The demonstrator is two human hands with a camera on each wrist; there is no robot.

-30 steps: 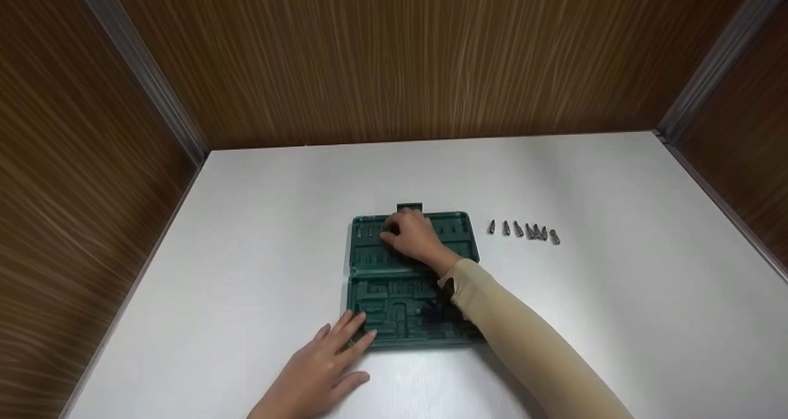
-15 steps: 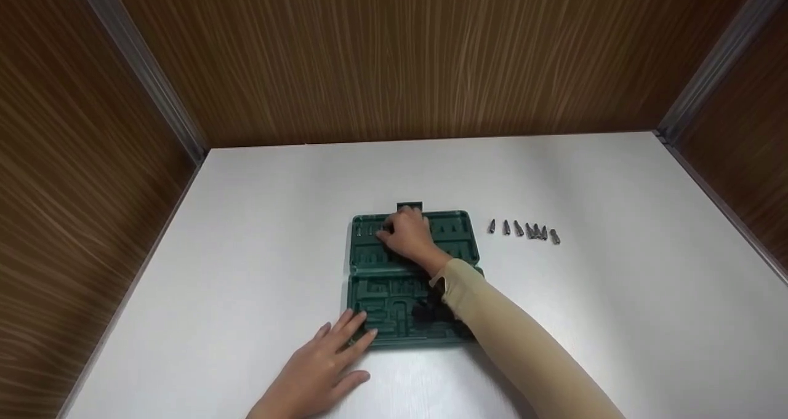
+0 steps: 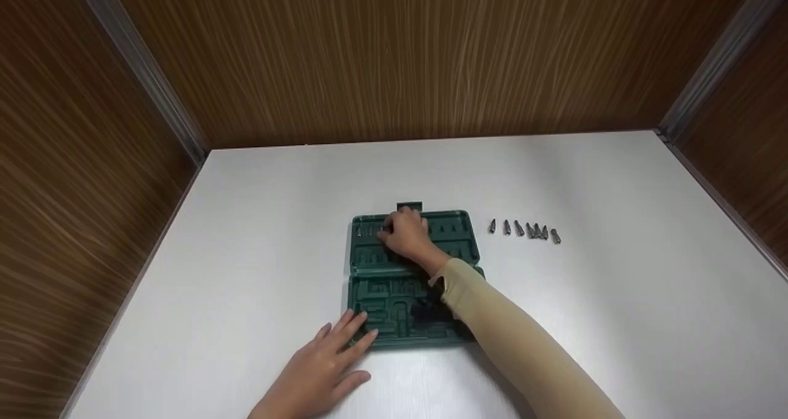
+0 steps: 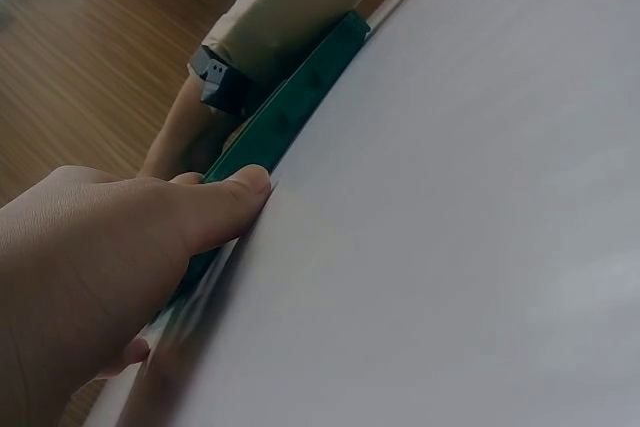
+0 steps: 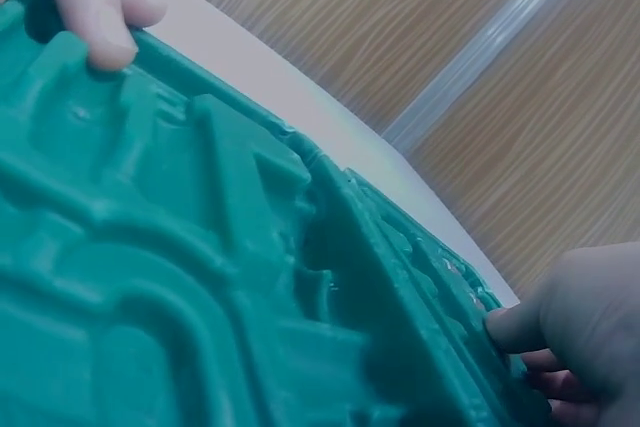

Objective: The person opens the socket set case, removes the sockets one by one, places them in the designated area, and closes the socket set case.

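Note:
A green moulded tool case (image 3: 394, 311) lies open on the white table (image 3: 258, 222). My left hand (image 3: 342, 340) rests flat on the case's near left corner, fingers straight; the left wrist view shows its thumb (image 4: 215, 209) against the case edge (image 4: 300, 97). My right hand (image 3: 397, 234) reaches over the far half, fingers curled down onto the slots. Whatever lies under them is hidden. A few small bits (image 3: 363, 230) stand in slots just left of that hand. In the right wrist view a fingertip (image 5: 515, 329) of my right hand presses the case's ridge (image 5: 400, 247).
A row of several loose metal bits (image 3: 526, 229) lies on the table to the right of the case. Wood-grain walls (image 3: 400, 56) close in the table at the back and both sides. A black wrist camera (image 4: 218, 77) sits on the beige right sleeve (image 3: 511, 339).
My right hand has slid slightly left over the far half of the case. The left hand and the case have stayed put.

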